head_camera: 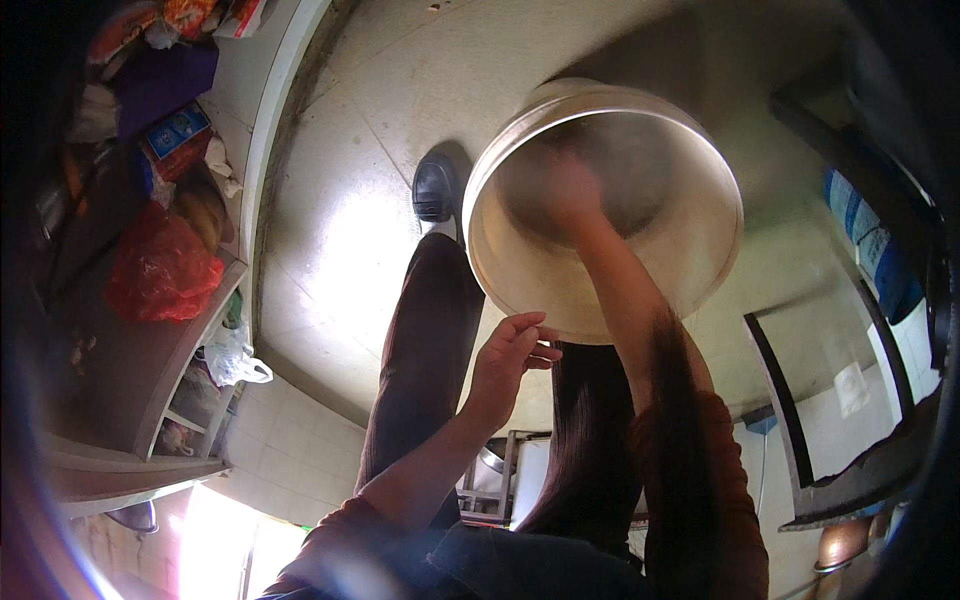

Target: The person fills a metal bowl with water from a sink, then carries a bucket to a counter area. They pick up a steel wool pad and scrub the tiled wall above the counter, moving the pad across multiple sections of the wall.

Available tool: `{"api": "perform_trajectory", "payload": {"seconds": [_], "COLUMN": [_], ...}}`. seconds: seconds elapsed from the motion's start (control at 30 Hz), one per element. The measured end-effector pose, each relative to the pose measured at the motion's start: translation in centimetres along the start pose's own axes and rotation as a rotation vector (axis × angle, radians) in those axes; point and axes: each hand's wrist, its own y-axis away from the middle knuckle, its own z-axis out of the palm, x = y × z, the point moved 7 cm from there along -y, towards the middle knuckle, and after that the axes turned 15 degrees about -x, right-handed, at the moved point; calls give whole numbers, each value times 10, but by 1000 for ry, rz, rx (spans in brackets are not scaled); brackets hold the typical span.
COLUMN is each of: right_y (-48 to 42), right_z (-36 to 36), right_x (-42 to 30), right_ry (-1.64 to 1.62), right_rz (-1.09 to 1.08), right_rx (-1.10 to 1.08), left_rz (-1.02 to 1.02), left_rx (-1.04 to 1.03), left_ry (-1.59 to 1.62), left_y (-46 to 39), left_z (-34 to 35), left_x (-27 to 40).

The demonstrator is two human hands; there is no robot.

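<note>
A large pale round bucket [675,255] stands on the floor in front of me, its rim facing up towards the camera. My right hand [571,184] is deep inside it, near the dark bottom; it is blurred, and I cannot tell whether its fingers hold anything. What lies at the bottom is dim and unclear. At the near edge of the rim is my left hand [517,352], its fingers slightly curled and apart, holding nothing; whether the fingertips touch the bucket is unclear.
My dark shoe [435,187] is left of the bucket. A counter at the left bears a red plastic bag [165,262] and packages, with a white plastic bag [232,356] at its edge. A dark-framed piece of furniture [780,397] stands right, near a blue-and-white package [862,225].
</note>
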Motion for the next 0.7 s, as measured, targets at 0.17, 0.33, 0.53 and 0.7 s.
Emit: {"api": "perform_trajectory", "payload": {"seconds": [0.17, 0.33, 0.53, 0.7], "right_y": [-38, -46, -22, 77], "right_z": [47, 54, 83, -5], "right_x": [5, 3, 28, 11], "right_ry": [-52, -186, -517, -1234], "right_rz": [31, 121, 39, -76], "right_rx": [125, -146, -200, -188], "left_rz": [-15, 29, 112, 128], "left_rx": [-6, -21, -24, -131], "left_ry": [-20, -92, -205, -338], "left_y": [-4, -6, -9, 6], "left_z": [2, 3, 3, 11], "left_x": [4, 9, 10, 16]}}
